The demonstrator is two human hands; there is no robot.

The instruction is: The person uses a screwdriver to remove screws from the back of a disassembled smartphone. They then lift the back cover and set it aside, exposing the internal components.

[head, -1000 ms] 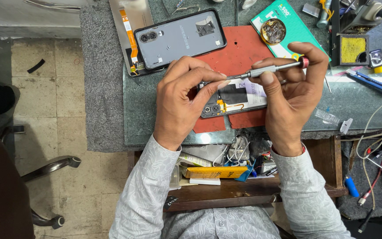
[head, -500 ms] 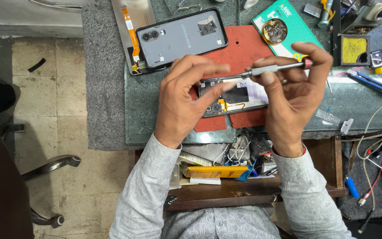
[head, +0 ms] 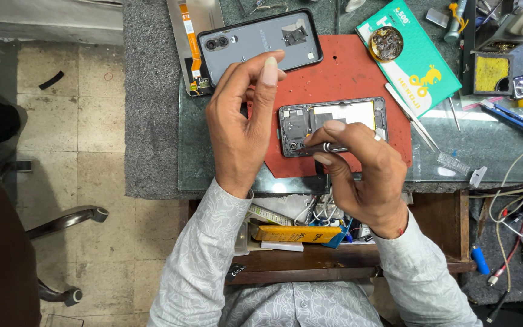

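your right hand (head: 358, 172) was pinched shut on a slim metal screwdriver (head: 319, 147), thumb and fingers closed around its shaft, the tip resting at the lower left corner of the opened phone (head: 334, 124). that phone lay face down on the red mat (head: 346, 79), near the mat's front edge and close to the front lip of the glass surface (head: 449, 172). your left hand (head: 243, 121) hovered just left of the phone, fingers loosely curled and apart, holding nothing you could make out. behind it the grey back cover (head: 261, 42) lay across the mat's far corner, partly over a strip with an orange flex cable (head: 190, 42). open room remained on the right half of the mat, up to the tweezers (head: 413, 118) at its edge. a small round tin (head: 386, 42) holding dark wool-like wire sat on the green box (head: 419, 54). the open drawer (head: 310, 257) under the surface's front edge held a yellow tool (head: 298, 233) and tangled wires.
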